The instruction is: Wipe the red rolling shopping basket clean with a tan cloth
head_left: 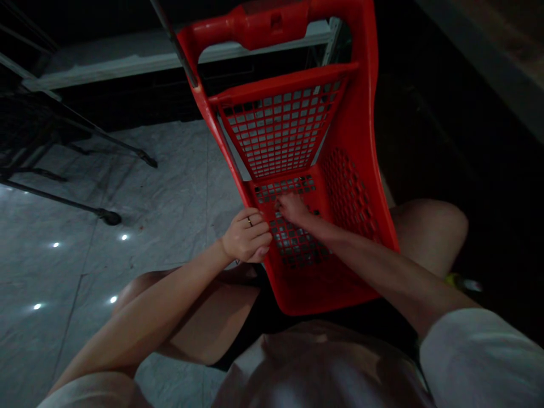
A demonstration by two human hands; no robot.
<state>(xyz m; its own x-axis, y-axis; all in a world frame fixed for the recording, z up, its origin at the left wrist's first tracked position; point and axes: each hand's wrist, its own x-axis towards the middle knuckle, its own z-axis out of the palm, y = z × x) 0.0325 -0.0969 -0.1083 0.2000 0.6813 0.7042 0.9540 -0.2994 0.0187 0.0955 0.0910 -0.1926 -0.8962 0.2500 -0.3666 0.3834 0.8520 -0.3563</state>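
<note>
A red plastic shopping basket (361, 147) with grid walls and a handle at the top stands tilted between my knees. My left hand (247, 235), with a ring on one finger, is curled round the basket's left edge. My right hand (292, 208) reaches inside the basket, its fingers bent against the perforated bottom. Whether those fingers hold anything is hidden.
The floor (161, 187) is pale marble with bright light spots. A dark metal stand with legs (106, 215) is at the left. A light shelf edge (127, 56) runs along the back. The right side is dark.
</note>
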